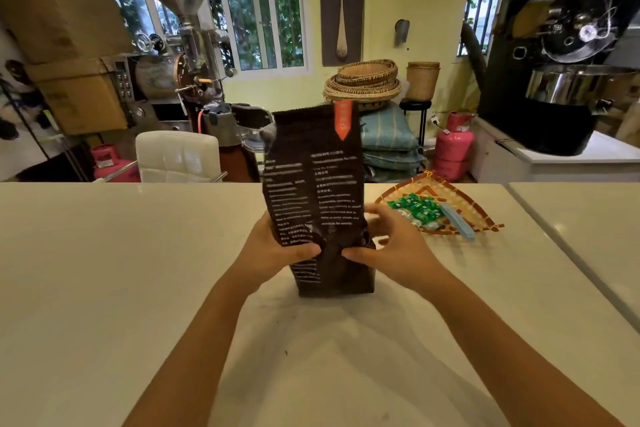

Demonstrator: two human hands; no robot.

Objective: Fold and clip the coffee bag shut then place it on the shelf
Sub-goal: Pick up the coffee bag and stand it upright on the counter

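A tall dark brown coffee bag (pixel 313 180) with white print and an orange tab near its top stands upright on the white counter (pixel 104 270). My left hand (pixel 273 250) grips its lower left side, thumb pressed on the front. My right hand (pixel 388 243) grips the lower right side, thumb on the front crease. The bag is pinched in between my thumbs; its upper part stands straight and flat. A blue clip (pixel 457 220) lies on the woven tray to the right.
A woven triangular tray (pixel 478 215) holding green packets (pixel 417 210) sits right of the bag. A second counter (pixel 588 218) adjoins on the right. Behind the counter are a white chair (pixel 176 156), coffee roasters, pink gas cylinders and stacked baskets.
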